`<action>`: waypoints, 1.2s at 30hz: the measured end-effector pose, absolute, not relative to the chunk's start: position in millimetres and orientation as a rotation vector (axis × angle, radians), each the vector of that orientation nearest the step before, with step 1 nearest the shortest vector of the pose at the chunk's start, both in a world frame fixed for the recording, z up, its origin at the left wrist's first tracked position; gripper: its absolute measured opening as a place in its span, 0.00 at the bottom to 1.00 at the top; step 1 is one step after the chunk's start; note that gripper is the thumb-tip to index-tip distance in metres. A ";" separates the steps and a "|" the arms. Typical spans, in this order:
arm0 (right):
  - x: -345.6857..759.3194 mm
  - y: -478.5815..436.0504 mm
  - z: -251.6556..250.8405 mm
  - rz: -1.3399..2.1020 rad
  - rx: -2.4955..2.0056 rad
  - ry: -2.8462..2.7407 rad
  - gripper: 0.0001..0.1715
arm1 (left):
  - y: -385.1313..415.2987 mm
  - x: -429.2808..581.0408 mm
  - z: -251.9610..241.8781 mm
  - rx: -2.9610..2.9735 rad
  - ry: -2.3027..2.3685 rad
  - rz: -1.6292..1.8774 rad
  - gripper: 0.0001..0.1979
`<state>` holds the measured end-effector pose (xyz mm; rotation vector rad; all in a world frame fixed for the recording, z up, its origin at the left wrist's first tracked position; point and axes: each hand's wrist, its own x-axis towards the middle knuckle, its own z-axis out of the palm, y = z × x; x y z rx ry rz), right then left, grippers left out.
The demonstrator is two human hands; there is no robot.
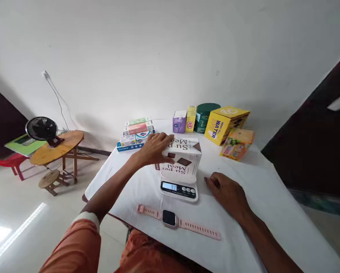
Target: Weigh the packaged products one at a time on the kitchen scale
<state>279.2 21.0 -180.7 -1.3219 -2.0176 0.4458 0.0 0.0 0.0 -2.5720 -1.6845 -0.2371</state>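
Observation:
My left hand [158, 148] grips a white box [184, 155] printed "Su-per Meal", fingers over its top and thumb on its front. The lettering appears upside down to me. Beneath the box is a white kitchen scale [179, 189], its lit display reading what looks like 93. To the right of the scale, my right hand [228, 191] rests on the white cloth with its fingers curled in and nothing visible in them. Nearer to me, a smartwatch [169, 218] with a pink strap lies stretched out in front of the scale.
Small cartons [138, 129] are stacked at the back left. Along the back stand a purple box [179, 123], a narrow yellow box [191, 120], a green canister [202, 115], a large yellow box [219, 125] and an orange-yellow pack [237, 144]. A fan [41, 129] sits on a wooden table [67, 142].

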 end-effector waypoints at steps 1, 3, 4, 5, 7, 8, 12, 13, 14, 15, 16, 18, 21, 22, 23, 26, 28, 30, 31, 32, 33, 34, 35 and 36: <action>280.2 19.9 -179.5 0.441 -1.322 -2.014 0.20 | -2.1 -5.9 -0.6 -2.586 -1.684 -0.296 0.40; 281.5 18.2 -177.5 0.427 -1.320 -2.011 0.20 | -7.1 -20.3 -1.1 -2.578 -1.707 -0.405 0.38; 281.6 17.9 -177.1 0.419 -1.319 -2.010 0.20 | -10.4 -29.7 -0.6 -2.556 -1.731 -0.452 0.37; 281.3 17.9 -177.0 0.410 -1.318 -2.010 0.20 | -14.1 -40.7 0.5 -2.520 -1.763 -0.502 0.37; 280.2 19.0 -177.9 0.390 -1.315 -2.009 0.19 | -21.7 -66.0 3.6 -2.411 -1.848 -0.562 0.38; 279.7 19.8 -178.7 0.380 -1.310 -2.009 0.19 | -25.0 -79.4 4.8 -2.348 -1.897 -0.569 0.38; 278.9 22.2 -181.1 0.352 -1.291 -2.011 0.18 | -26.7 -126.0 -1.8 -2.182 -2.053 -0.446 0.37; 279.0 22.3 -181.1 0.349 -1.290 -2.011 0.18 | -23.6 -134.6 -6.7 -2.169 -2.081 -0.408 0.37; 279.1 22.2 -180.9 0.345 -1.291 -2.012 0.18 | -19.2 -141.7 -12.1 -2.163 -2.105 -0.384 0.37; 279.2 22.1 -180.5 0.342 -1.293 -2.013 0.18 | -13.8 -147.5 -17.3 -2.160 -2.128 -0.372 0.37; 279.2 21.9 -180.1 0.338 -1.294 -2.014 0.18 | -7.6 -152.0 -21.9 -2.162 -2.145 -0.370 0.36; 279.2 21.6 -179.2 0.330 -1.293 -2.015 0.18 | 5.6 -158.3 -27.7 -2.173 -2.154 -0.371 0.36; 278.9 21.2 -178.0 0.327 -1.288 -2.009 0.18 | 21.8 -163.6 -28.9 -2.196 -2.135 -0.334 0.37; 278.8 20.9 -177.6 0.330 -1.290 -2.005 0.18 | 25.2 -164.7 -28.4 -2.199 -2.132 -0.316 0.37; 278.7 20.6 -177.1 0.334 -1.296 -2.000 0.17 | 27.3 -165.5 -27.8 -2.198 -2.132 -0.297 0.37; 278.0 19.7 -175.7 0.349 -1.318 -1.994 0.16 | 27.7 -163.7 -24.3 -2.174 -2.139 -0.244 0.38; 277.1 19.3 -174.7 0.350 -1.336 -1.992 0.15 | 26.7 -155.1 -18.4 -2.138 -2.120 -0.260 0.41; 276.0 19.0 -173.3 0.341 -1.364 -1.990 0.15 | 29.1 -135.8 -8.3 -2.126 -2.045 -0.333 0.45; 275.4 18.7 -172.3 0.338 -1.382 -1.991 0.15 | 32.6 -121.2 -2.1 -2.148 -1.984 -0.376 0.46; 274.8 18.3 -171.1 0.336 -1.402 -1.993 0.15 | 37.9 -102.9 4.2 -2.189 -1.914 -0.413 0.45; 274.1 17.8 -169.6 0.334 -1.423 -1.999 0.15 | 45.0 -81.2 10.2 -2.248 -1.837 -0.441 0.43; 273.4 17.2 -168.1 0.335 -1.446 -2.012 0.15 | 53.5 -56.4 15.2 -2.320 -1.763 -0.456 0.41; 272.8 16.6 -166.5 0.337 -1.472 -2.028 0.14 | 63.2 -28.9 19.0 -2.387 -1.696 -0.461 0.40; 272.2 16.0 -164.9 0.339 -1.498 -2.045 0.14 | 73.5 0.6 21.0 -2.440 -1.636 -0.466 0.39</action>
